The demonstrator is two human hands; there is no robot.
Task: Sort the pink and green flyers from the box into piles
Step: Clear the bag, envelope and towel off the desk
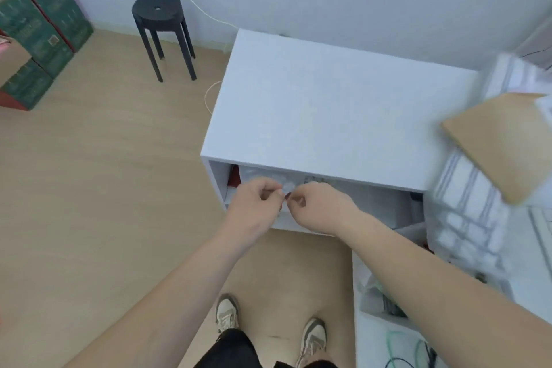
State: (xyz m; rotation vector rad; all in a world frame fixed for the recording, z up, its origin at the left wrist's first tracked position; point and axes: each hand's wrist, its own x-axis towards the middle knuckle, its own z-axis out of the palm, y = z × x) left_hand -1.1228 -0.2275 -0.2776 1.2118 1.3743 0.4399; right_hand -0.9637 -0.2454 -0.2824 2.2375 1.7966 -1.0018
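Left grip (257,203) and right grip (321,203) both pinch a small translucent piece (288,187) between them, beside the white cabinet (313,104).

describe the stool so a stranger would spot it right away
Start at the big white cabinet in the middle. Left of it, by the back wall, stands the stool. It is the only black, round-topped, thin-legged thing; the green boxes further left are blocky.
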